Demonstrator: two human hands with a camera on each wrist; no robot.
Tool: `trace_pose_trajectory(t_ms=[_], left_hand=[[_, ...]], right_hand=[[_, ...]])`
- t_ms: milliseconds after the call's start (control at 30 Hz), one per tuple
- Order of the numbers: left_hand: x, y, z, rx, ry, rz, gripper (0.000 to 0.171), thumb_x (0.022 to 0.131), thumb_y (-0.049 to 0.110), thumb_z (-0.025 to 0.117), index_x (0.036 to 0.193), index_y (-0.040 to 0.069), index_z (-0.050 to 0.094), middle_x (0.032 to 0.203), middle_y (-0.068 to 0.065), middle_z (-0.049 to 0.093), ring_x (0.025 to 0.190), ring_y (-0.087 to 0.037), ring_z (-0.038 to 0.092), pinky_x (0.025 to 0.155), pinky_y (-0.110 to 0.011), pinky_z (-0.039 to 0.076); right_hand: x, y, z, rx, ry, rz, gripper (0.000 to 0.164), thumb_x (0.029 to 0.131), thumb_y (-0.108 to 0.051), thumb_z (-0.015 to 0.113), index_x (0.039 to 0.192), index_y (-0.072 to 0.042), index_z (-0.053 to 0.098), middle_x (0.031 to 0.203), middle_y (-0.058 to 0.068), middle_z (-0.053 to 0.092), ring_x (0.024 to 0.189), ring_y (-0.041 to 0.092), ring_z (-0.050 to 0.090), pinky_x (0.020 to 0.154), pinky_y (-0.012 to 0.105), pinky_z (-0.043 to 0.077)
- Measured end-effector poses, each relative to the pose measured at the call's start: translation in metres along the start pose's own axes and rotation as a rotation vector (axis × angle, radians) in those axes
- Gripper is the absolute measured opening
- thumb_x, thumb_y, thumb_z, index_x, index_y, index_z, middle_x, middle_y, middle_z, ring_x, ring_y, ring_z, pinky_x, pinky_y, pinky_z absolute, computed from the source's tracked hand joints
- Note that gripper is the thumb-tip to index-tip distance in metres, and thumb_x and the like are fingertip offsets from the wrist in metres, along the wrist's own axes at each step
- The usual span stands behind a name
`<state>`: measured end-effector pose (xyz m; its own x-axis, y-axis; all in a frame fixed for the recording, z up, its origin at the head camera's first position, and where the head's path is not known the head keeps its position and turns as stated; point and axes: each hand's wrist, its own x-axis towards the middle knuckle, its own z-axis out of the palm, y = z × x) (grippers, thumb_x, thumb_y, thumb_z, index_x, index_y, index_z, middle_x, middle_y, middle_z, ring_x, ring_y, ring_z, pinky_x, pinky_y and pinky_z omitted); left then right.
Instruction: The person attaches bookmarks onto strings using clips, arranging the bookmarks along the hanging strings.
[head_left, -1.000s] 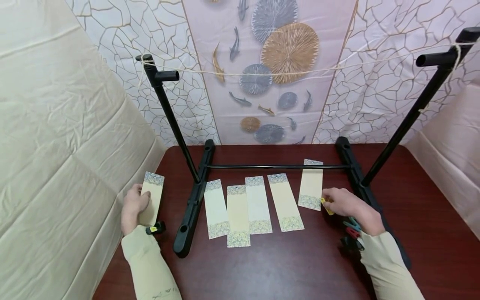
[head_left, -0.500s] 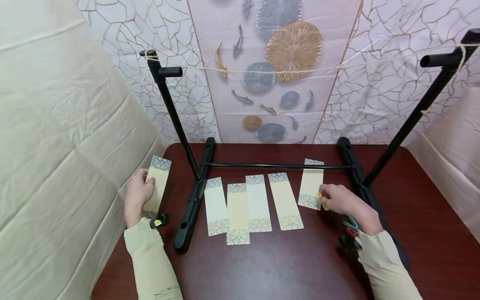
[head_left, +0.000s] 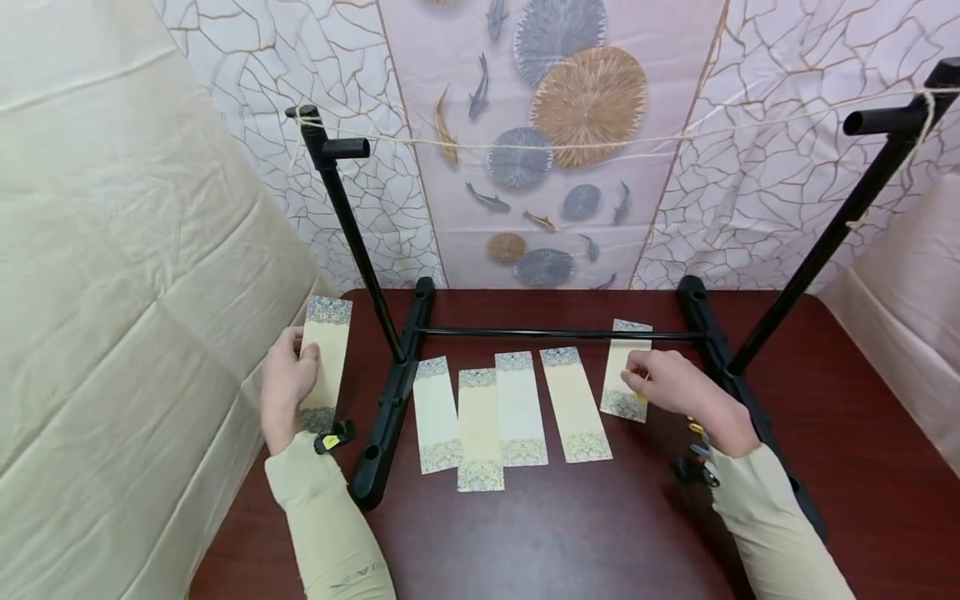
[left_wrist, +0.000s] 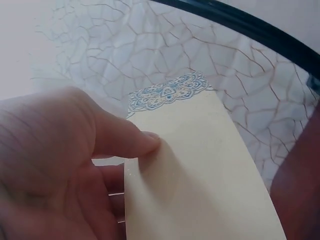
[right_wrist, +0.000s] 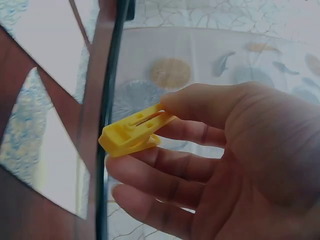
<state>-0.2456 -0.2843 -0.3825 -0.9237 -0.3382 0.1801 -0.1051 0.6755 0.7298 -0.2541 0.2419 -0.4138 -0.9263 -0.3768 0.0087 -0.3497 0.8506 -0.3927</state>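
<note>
A rack (head_left: 346,225) of smooth black tube stood on a glossy, dark reddish table (head_left: 562,533), a thin pale string (head_left: 465,146) stretched across its top. Left of the rack, the left hand (head_left: 288,375) pinched a flat cream card (left_wrist: 195,170), thumb laid across its smooth face; the long rectangle had lacy blue patterning at its far end. Well apart from it, within the rack toward its right side, the right hand (head_left: 663,379) pinched a yellow plastic clip (right_wrist: 127,134) with slotted arms. Five more cards (head_left: 521,408), white or cream strips with lacy ends, lay between the rack's sides, the rightmost passing under its crossbar (head_left: 525,333). Behind the rack hung cloth (head_left: 457,267) printed with crackled lines, fish and ribbed discs.
</note>
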Motion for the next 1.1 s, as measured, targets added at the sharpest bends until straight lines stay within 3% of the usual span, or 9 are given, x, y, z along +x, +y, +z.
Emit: trace_pose_trajectory(t_ms=[300, 500, 600, 833, 1100], left_hand=[[-0.019, 0.028, -0.009, -0.139, 0.119, -0.016, 0.029, 0.1, 0.015, 0.047, 0.126, 0.006, 0.057, 0.113, -0.019, 0.064, 0.09, -0.022, 0.053, 0.076, -0.032, 0.041], [-0.028, 0.044, -0.011, -0.177, 0.171, 0.076, 0.028, 0.1, 0.016, 0.05, 0.124, 0.005, 0.058, 0.112, -0.018, 0.066, 0.086, -0.016, 0.054, 0.073, -0.025, 0.042], [-0.031, 0.052, -0.009, -0.25, 0.196, 0.136, 0.026, 0.1, 0.015, 0.052, 0.123, 0.003, 0.058, 0.111, -0.016, 0.067, 0.083, -0.011, 0.054, 0.069, -0.019, 0.043], [-0.034, 0.072, 0.002, -0.545, 0.154, 0.334, 0.027, 0.099, 0.009, 0.055, 0.121, -0.007, 0.055, 0.103, -0.01, 0.063, 0.081, -0.009, 0.058, 0.069, -0.018, 0.047], [-0.03, 0.09, 0.011, -0.507, 0.102, 0.406, 0.026, 0.099, 0.011, 0.056, 0.122, -0.002, 0.058, 0.102, -0.019, 0.064, 0.078, -0.011, 0.056, 0.066, -0.018, 0.046]], right_hand=[[0.011, -0.022, -0.027, 0.013, 0.072, -0.059, 0.016, 0.099, -0.018, 0.055, 0.088, -0.012, 0.064, 0.08, 0.001, 0.063, 0.06, 0.012, 0.05, 0.06, 0.03, 0.041], [0.014, -0.044, -0.044, 0.001, 0.159, -0.109, 0.016, 0.1, -0.021, 0.056, 0.088, -0.013, 0.062, 0.076, 0.0, 0.058, 0.06, 0.012, 0.048, 0.06, 0.03, 0.04], [0.017, -0.055, -0.051, -0.009, 0.203, -0.15, 0.014, 0.099, -0.02, 0.056, 0.09, -0.014, 0.064, 0.078, -0.001, 0.06, 0.064, 0.012, 0.051, 0.062, 0.03, 0.042], [0.023, -0.075, -0.06, -0.046, 0.238, -0.274, 0.015, 0.099, -0.018, 0.058, 0.084, -0.015, 0.061, 0.075, -0.003, 0.058, 0.066, 0.009, 0.051, 0.063, 0.03, 0.042], [0.031, -0.088, -0.087, -0.084, 0.372, -0.431, 0.013, 0.095, -0.013, 0.063, 0.082, -0.013, 0.06, 0.07, -0.004, 0.056, 0.061, 0.008, 0.049, 0.059, 0.029, 0.041]])
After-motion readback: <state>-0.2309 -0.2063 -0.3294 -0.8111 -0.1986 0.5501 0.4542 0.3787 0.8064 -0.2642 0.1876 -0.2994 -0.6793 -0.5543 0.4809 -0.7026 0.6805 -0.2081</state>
